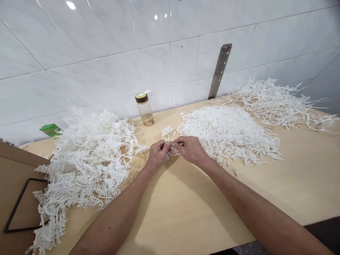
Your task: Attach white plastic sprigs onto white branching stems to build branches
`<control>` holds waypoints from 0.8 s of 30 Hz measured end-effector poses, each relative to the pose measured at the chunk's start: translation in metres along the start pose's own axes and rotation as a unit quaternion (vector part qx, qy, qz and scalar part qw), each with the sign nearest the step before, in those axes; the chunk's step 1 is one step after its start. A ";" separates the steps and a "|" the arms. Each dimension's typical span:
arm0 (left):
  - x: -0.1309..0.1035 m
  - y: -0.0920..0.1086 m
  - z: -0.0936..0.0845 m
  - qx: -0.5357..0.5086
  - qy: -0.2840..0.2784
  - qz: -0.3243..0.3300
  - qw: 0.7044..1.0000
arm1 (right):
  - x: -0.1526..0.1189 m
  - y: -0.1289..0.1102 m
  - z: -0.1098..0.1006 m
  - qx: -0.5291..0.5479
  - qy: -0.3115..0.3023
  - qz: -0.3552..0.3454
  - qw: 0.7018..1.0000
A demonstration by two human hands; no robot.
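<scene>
Near the middle of the wooden table, my left hand is closed on a small white branching piece. My right hand meets it from the right, thumb and forefinger pinched at the same piece. Its feathery tip sticks up beyond my fingers, and more white strands show below them. To the left lies a large heap of white feathery branches. Close to my right hand is a flatter pile of short white sprigs.
Bare white branches lie at the back right. A bottle with a dark lid and a perforated metal bar stand by the tiled wall. On the left are a green packet and a brown box.
</scene>
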State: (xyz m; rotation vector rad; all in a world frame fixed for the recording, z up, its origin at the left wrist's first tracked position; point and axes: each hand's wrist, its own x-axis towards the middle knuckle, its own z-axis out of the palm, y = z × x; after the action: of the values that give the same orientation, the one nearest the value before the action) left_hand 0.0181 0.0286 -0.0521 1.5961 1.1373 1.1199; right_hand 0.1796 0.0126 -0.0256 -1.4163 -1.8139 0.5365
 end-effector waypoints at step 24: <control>-0.007 0.006 0.005 0.137 -0.032 0.044 0.989 | -0.011 -0.002 0.001 -0.091 -0.045 0.006 0.995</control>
State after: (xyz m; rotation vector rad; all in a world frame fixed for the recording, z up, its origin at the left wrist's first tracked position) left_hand 0.0227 0.0201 -0.0490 1.8947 1.2289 0.9922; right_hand 0.1784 0.0018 -0.0278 -1.5468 -1.9689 0.4556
